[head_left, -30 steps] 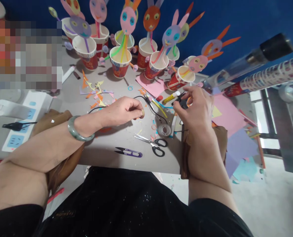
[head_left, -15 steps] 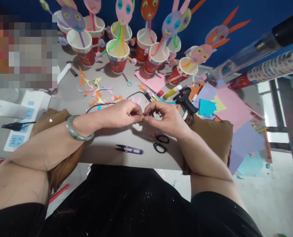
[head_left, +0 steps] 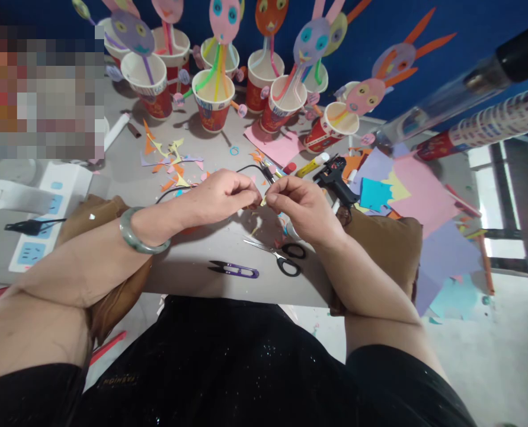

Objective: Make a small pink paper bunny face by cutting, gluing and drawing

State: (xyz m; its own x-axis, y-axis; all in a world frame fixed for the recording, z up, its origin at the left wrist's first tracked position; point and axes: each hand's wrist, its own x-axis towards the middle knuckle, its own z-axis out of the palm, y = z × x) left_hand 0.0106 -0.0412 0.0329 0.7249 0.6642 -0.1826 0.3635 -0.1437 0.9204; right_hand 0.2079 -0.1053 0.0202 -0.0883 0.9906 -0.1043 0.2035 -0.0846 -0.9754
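Above the middle of the table, my left hand and my right hand are close together with a narrow gap between the fingertips. The fingers of both are pinched. A small pale yellowish bit shows at the right fingertips, too small to name. What the left fingers hold, if anything, is hidden. Below the hands lie black-handled scissors, partly opened, and purple thread snips. A black hot glue gun rests just beyond my right hand.
Red paper cups with paper animal heads line the back. Paper scraps lie left of centre, coloured sheets at right. A power strip stands left. Brown cushions lie under my arms. Markers lie near the glue gun.
My hands have drawn slightly apart, opening a gap between the fingertips that were pressed together. The scissors' blades now show more fully.
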